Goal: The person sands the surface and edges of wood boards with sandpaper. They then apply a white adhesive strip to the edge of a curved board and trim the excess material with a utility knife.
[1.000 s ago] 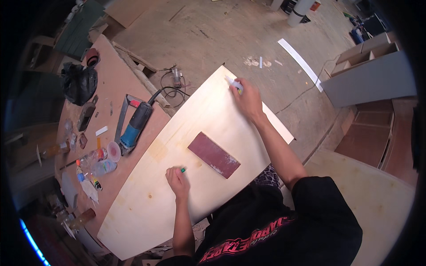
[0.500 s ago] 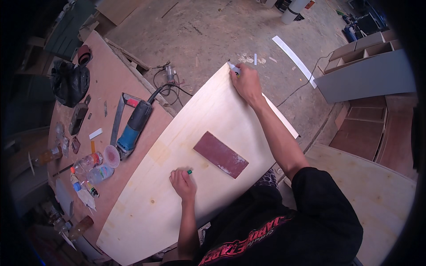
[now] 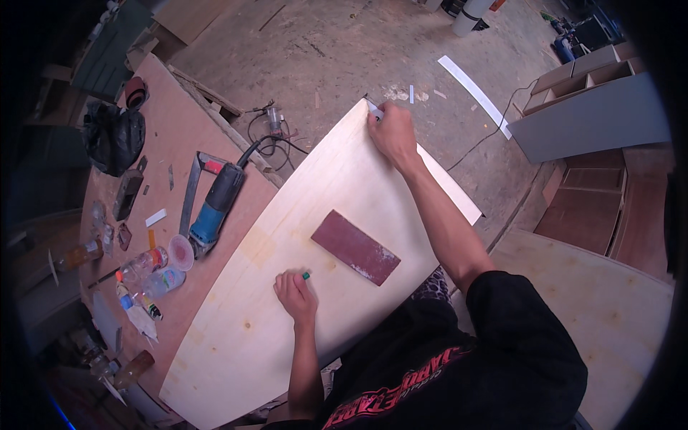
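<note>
A pale curved-edge wooden panel (image 3: 236, 337) lies before me. At its far corner my right hand (image 3: 393, 132) is closed round a small white glue bottle (image 3: 375, 111), its tip at the panel's edge and most of its body hidden by my fingers. My left hand (image 3: 294, 294) rests on the panel, fingers curled round a small green cap (image 3: 306, 275) that pokes out by the thumb. Between my arms a flat reddish-brown sandpaper piece (image 3: 356, 247) lies on the wood, with whitish dust at its near end.
On a brown board (image 3: 208, 129) at the left lie a blue angle grinder (image 3: 213, 215), a black plastic bag (image 3: 113, 136) and several plastic bottles (image 3: 163, 281). A white curved strip (image 3: 473, 94) is on the floor. Grey cabinetry (image 3: 588, 118) stands at the right.
My right hand has shifted slightly left and turned over the glue bottle, so less of it shows. My left hand stays in place with the cap.
</note>
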A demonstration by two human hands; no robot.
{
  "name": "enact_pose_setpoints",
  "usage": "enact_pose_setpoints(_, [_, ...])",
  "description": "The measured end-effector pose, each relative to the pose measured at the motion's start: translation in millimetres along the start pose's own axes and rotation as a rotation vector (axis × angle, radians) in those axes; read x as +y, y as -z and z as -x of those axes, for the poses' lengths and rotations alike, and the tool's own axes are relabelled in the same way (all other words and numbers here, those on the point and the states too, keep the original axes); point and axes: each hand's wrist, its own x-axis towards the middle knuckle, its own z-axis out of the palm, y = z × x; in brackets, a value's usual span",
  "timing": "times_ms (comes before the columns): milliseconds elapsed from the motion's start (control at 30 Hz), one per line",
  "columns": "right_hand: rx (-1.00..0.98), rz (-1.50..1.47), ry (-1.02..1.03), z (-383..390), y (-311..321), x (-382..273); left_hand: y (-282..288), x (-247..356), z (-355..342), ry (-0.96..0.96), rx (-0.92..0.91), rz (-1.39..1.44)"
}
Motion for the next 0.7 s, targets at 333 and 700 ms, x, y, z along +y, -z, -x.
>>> enact_pose_setpoints(333, [-0.151,-0.403,-0.063,61.1,56.7,48.2,-3.4,1.0,0.2,-0.066,0.058,-0.005])
enact_pose_setpoints(700, [-0.938,-0.207,0.45,16.1,177.1,136.1,-12.4,61.1,49.9,0.344,0.391,0.349])
